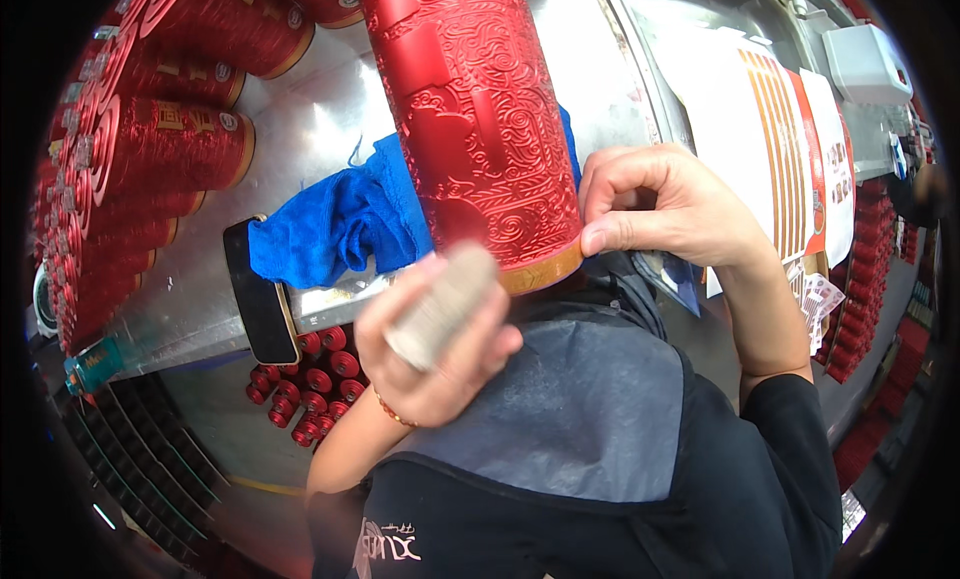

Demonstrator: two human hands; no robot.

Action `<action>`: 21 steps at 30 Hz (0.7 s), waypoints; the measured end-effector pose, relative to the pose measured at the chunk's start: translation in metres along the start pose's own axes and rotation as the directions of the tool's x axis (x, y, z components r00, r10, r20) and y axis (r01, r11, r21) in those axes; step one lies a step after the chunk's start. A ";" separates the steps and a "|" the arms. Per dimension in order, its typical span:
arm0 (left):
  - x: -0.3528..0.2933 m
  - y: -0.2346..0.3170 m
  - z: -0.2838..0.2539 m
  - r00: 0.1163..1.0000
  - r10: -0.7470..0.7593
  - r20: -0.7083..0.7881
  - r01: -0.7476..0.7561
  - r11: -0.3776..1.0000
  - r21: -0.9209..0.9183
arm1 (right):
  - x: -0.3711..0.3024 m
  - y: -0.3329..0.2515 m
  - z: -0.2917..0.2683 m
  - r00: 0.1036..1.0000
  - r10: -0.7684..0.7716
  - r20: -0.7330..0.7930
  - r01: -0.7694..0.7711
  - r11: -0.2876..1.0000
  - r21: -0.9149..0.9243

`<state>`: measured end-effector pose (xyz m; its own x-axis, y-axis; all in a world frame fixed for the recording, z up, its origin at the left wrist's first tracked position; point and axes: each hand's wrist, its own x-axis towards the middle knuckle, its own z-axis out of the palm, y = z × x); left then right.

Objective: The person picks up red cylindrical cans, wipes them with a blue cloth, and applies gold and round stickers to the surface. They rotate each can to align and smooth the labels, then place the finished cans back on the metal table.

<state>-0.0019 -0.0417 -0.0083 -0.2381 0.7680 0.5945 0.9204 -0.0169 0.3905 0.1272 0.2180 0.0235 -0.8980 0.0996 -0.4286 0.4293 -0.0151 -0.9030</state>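
A large red embossed cylinder (480,129), like a big bottle or canister, lies on its side with its base toward me. A gold strip (543,272) runs round the base end. My right hand (670,204) pinches at the strip's right end, thumb against the edge of the base. In my left hand (430,349), fingers wrap a pale grey block (443,309), smeared by motion; its material cannot be made out. The block is close to the left side of the base, and whether it touches is unclear. Under the cylinder is a bunched blue cloth (345,224).
A black phone (258,294) lies at the metal table's (300,109) near edge. Rows of similar red cylinders (170,149) stand on the left. To the right are sheets with gold strips (775,149). Red-topped pieces (315,381) sit below the table edge.
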 end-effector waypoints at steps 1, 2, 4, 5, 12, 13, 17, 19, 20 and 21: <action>-0.002 0.007 0.000 0.999 0.053 -0.003 -0.053 0.998 0.026 | 0.001 -0.001 0.001 1.000 0.005 0.002 -0.005 1.000 -0.008; 0.001 0.006 0.004 0.992 0.117 -0.041 -0.114 0.992 0.056 | 0.001 -0.001 0.002 1.000 0.011 -0.003 -0.011 1.000 -0.016; 0.007 0.002 0.014 0.963 0.244 -0.113 -0.231 0.965 0.122 | 0.000 0.001 0.003 1.000 0.007 -0.006 -0.007 1.000 -0.013; 0.011 0.005 0.015 0.964 0.246 -0.101 -0.228 0.961 0.157 | 0.000 0.002 0.002 1.000 0.004 -0.003 -0.004 1.000 -0.012; 0.036 0.017 0.032 0.974 0.213 -0.073 -0.190 0.951 0.243 | 0.000 0.002 0.002 1.000 -0.031 -0.001 0.031 1.000 -0.002; 0.042 0.013 0.028 0.984 0.175 -0.023 -0.166 0.962 0.215 | -0.001 0.001 0.002 1.000 -0.030 0.003 0.030 1.000 0.002; 0.052 0.002 0.027 0.998 0.026 -0.056 -0.018 0.991 0.132 | -0.007 -0.006 0.000 1.000 -0.019 -0.001 0.019 1.000 -0.008; 0.053 0.002 0.023 0.999 -0.006 -0.039 0.011 0.993 0.119 | -0.012 -0.011 -0.001 1.000 -0.031 -0.001 0.031 0.999 0.031; 0.053 0.002 0.023 0.998 -0.030 -0.053 0.035 0.994 0.102 | -0.014 -0.013 -0.001 0.999 -0.037 -0.002 0.037 0.998 0.049; 0.053 0.001 0.022 0.998 -0.038 -0.052 0.043 0.994 0.097 | -0.016 -0.015 0.000 0.999 -0.048 -0.013 0.049 0.997 0.063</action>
<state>-0.0064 0.0133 0.0079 -0.2888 0.7336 0.6152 0.9350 0.0779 0.3460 0.1349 0.2164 0.0436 -0.9162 0.1129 -0.3844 0.3782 -0.0728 -0.9228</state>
